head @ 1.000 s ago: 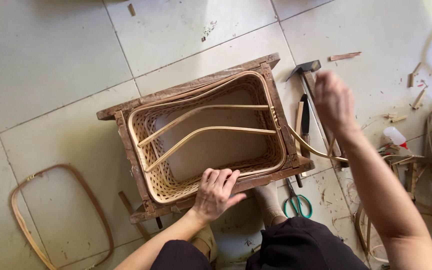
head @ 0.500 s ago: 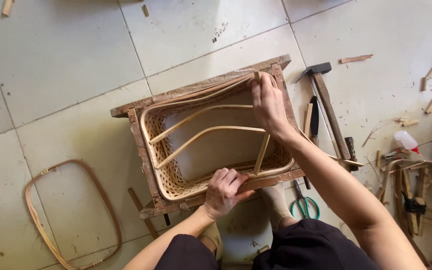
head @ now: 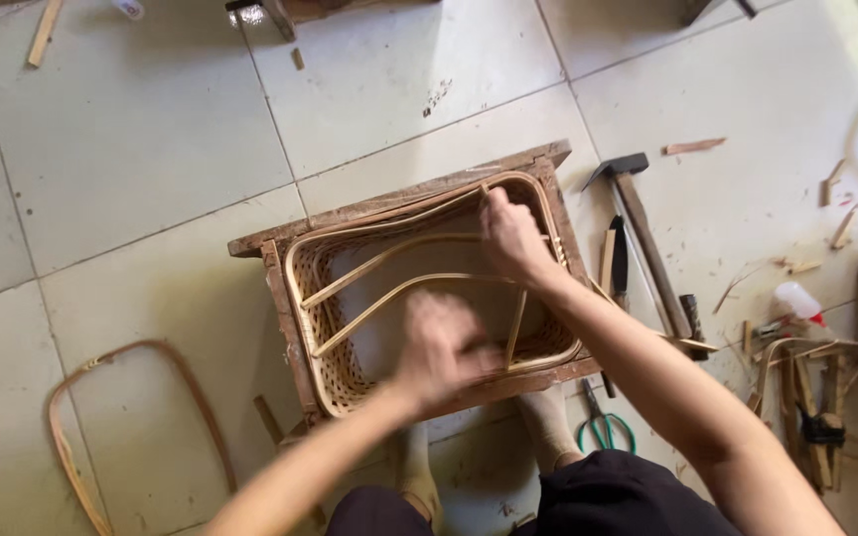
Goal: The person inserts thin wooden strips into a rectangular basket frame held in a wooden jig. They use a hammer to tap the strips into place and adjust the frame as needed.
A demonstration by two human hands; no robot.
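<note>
Head view: woven rattan basket, unfinished.

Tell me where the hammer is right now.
In the head view, the hammer lies on the tiled floor just right of the wooden frame, beyond the right hand.

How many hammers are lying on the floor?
1. The hammer lies on the tiles just right of the wooden frame, beside the right hand. More could be hidden under the scraps at the right.
</note>
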